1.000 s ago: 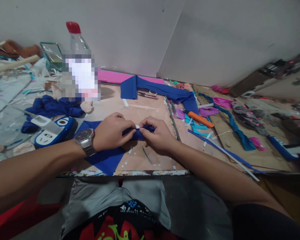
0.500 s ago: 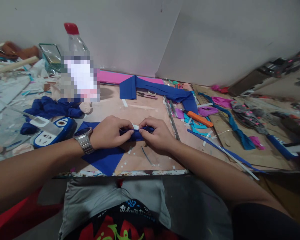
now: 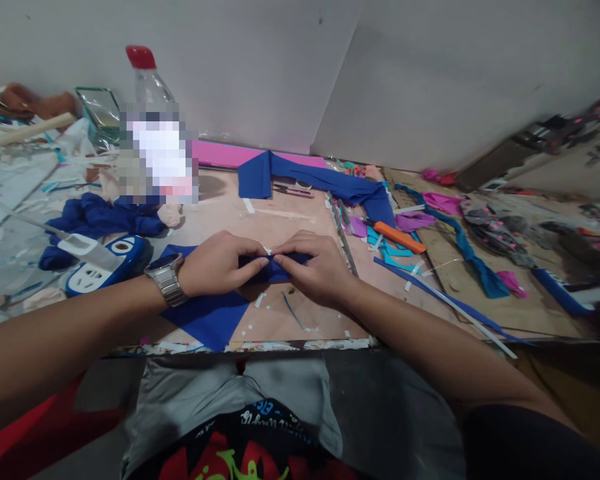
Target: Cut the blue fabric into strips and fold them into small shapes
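Both hands pinch one strip of blue fabric (image 3: 207,320) just above the table. My left hand (image 3: 223,263), with a metal watch at the wrist, grips it between thumb and forefinger. Close beside it, my right hand (image 3: 320,267) is closed on the same fabric, thumb on top. A sliver of something white shows at the pinched edge, mostly hidden by the fingers. The fabric's pointed end spreads flat below my left wrist. Behind the hands lies another folded blue fabric strip (image 3: 325,181), with small thread snips (image 3: 294,191) beside it.
A red-capped bottle (image 3: 153,90) stands at the back left. Left of my hands are a blue and white power strip (image 3: 103,267) and crumpled blue fabric (image 3: 100,217). An orange utility knife (image 3: 399,237), fabric scraps and cardboard (image 3: 445,280) lie to the right.
My right thumb and fingers have shifted slightly left, closing the gap to my left fingertips. Less of the white piece shows between them. The fabric on the table stays put.
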The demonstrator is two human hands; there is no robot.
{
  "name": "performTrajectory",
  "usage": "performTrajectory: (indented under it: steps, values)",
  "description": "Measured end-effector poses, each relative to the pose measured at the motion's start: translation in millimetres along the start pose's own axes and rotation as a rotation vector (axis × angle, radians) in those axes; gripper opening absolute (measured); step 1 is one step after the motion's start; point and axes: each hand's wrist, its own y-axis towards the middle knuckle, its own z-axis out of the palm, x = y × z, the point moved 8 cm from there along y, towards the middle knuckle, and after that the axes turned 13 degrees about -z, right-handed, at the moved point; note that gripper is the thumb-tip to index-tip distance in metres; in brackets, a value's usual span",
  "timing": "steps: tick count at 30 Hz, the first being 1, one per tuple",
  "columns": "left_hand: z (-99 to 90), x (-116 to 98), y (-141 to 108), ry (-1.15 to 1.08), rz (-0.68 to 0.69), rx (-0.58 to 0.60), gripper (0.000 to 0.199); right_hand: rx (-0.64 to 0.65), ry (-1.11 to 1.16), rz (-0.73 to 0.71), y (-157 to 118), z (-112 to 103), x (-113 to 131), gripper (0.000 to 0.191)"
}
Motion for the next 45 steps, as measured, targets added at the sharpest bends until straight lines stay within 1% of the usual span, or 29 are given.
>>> performTrajectory:
  steps: [4, 8, 11, 19, 26, 34, 37, 41, 45]
  values:
    - [-3.0, 0.4, 0.7, -0.008, -0.014, -0.012, 0.028, -0.005, -0.004, -0.016, -1.1, -0.6, -1.8, 0.007]
    - [-4.1, 2.2, 2.2, 0.007, -0.044, -0.033, 0.032, 0.001, -0.018, -0.092, -1.3, 0.4, 0.3, 0.012]
    - [-5.5, 3.6, 3.0, 0.018, -0.061, -0.051, 0.034, -0.014, -0.045, -0.143, -0.6, -0.3, 3.7, 0.018]
    - [-8.6, 5.5, 3.8, 0.058, -0.09, -0.062, 0.035, -0.057, -0.066, -0.212, 1.5, -2.8, 10.5, 0.019]
    - [-5.9, 2.4, 1.4, 0.022, -0.071, -0.018, 0.031, -0.078, -0.075, -0.213, 0.8, -3.5, 10.2, 0.015]
    - [-5.9, 3.1, 1.6, 0.017, -0.083, -0.018, 0.031, -0.076, -0.072, -0.224, -0.1, -2.9, 9.9, 0.016]
    - [-5.0, 0.7, 0.7, -0.034, -0.064, 0.013, 0.029, -0.067, -0.068, -0.225, -0.2, -2.1, 11.6, 0.016]
    - [-3.1, 3.1, 1.8, -0.095, -0.09, 0.035, 0.036, -0.056, -0.064, -0.207, -0.2, -0.9, 12.1, 0.015]
    - [-0.8, 5.7, 3.4, -0.15, -0.101, 0.042, 0.03, -0.051, -0.059, -0.198, 0.4, -0.9, 13.3, 0.014]
